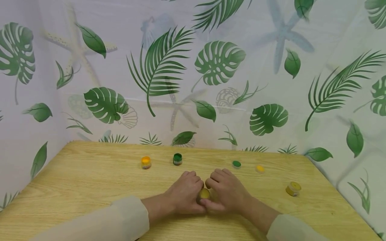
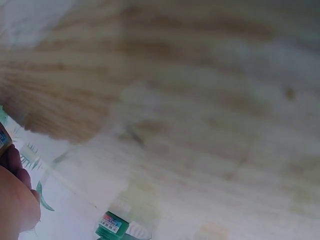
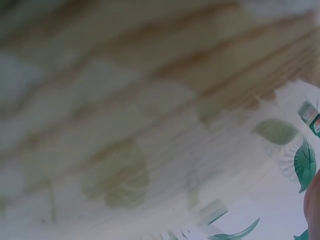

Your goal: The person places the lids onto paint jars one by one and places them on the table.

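Observation:
Near the front middle of the table, a small paint jar (image 1: 204,193) with a yellowish top is held between both hands. My left hand (image 1: 187,193) grips it from the left, fingers curled around its far side. From the right, my right hand (image 1: 227,191) grips the same jar, with its thumb at the near side. The fingers cover most of the jar's wall. At the left edge of the left wrist view, a bit of the jar (image 2: 4,139) shows above the fingers. Only a sliver of the hand appears in the right wrist view.
Behind the hands stand an orange paint jar (image 1: 146,163) and a green paint jar (image 1: 177,159), both without lids. A green lid (image 1: 236,164) and a yellow lid (image 1: 260,168) lie right of them. Another ochre jar (image 1: 293,189) sits at the right of the wooden table (image 1: 99,170).

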{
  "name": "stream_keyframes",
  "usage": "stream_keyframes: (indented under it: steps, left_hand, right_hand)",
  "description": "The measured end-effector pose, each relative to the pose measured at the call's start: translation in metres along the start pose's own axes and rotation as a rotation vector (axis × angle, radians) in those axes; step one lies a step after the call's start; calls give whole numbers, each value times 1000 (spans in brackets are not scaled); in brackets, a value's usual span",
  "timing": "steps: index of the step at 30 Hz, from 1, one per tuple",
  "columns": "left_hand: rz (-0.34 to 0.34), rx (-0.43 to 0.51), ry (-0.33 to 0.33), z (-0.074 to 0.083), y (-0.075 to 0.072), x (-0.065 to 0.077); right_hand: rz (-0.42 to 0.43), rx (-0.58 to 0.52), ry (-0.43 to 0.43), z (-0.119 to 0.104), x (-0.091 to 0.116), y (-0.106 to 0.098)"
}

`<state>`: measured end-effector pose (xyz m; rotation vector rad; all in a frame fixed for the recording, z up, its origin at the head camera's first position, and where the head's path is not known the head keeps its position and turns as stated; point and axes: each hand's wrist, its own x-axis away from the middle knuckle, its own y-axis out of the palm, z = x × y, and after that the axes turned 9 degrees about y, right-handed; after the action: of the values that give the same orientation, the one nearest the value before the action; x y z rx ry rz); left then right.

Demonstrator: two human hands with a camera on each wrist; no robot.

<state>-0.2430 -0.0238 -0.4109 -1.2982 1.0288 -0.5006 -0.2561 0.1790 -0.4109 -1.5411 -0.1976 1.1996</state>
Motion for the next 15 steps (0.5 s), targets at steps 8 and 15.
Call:
stream_keyframes:
  steps: [8, 15]
  left_hand:
    - [-3, 38, -4, -3, 3, -1]
    - [23, 50, 21, -3, 8, -2]
  right_hand:
    - [-75, -37, -29, 0, 1, 0]
    - [-64, -99, -50, 2, 2, 0]
